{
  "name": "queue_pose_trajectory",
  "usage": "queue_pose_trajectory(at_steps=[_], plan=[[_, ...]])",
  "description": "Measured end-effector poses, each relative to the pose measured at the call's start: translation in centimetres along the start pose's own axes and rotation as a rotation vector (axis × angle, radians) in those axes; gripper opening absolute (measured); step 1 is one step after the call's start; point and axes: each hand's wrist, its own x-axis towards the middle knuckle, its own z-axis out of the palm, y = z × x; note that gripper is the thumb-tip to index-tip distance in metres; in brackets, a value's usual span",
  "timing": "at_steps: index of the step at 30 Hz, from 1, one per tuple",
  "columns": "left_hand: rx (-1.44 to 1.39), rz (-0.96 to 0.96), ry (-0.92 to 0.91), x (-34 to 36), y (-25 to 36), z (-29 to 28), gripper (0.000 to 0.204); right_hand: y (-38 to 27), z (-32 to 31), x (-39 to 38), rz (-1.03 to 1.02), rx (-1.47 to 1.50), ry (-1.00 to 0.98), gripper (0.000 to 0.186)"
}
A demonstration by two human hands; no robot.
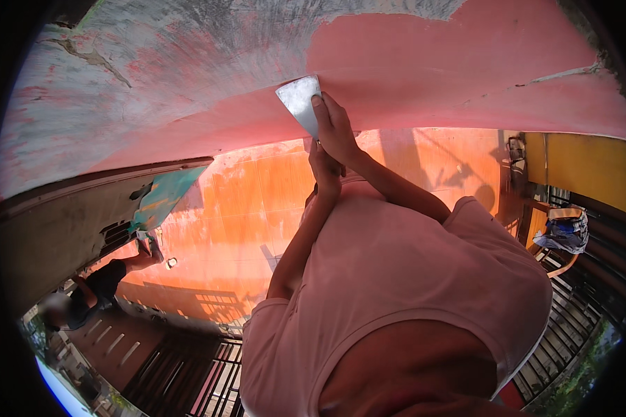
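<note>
A wide metal putty knife (pixel 300 101) rests with its blade edge against or very near the pink painted wall (pixel 410 62). My right hand (pixel 337 128) grips it where blade and handle meet, with the thumb pressed flat on the metal. Just below, my left hand (pixel 325 168) is closed around the handle end, most of which my fingers hide. Left of the blade, the wall surface shows scraped grey patches (pixel 209 48) streaked with pink.
A crack (pixel 94 59) runs through the wall at upper left. Sunlit orange floor (pixel 250 201) lies beneath. Another person in dark clothes (pixel 104 292) is at the left, near a green sheet (pixel 170 194). A chair with cloth (pixel 563 229) stands at right by dark railings (pixel 563 313).
</note>
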Motion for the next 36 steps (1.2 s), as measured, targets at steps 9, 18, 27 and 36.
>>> queue_pose_trajectory(at_steps=[9,18,27,36], plan=[[-0.003,0.003,0.001,-0.5,-0.7,0.0,0.045,0.1,-1.1,-0.2,-0.009,-0.050,-0.086,0.031],[-0.026,0.082,-0.013,-0.4,-1.4,0.4,0.047,-0.5,-1.1,-0.2,-0.004,-0.074,-0.078,0.033],[-0.113,0.070,0.024,-0.9,-2.3,3.4,0.042,-1.9,-2.9,0.4,-0.018,-0.246,-0.123,0.033],[0.154,0.483,0.044,2.7,-1.0,1.5,0.030,-7.5,0.9,3.0,-0.317,-0.377,-0.118,0.030]])
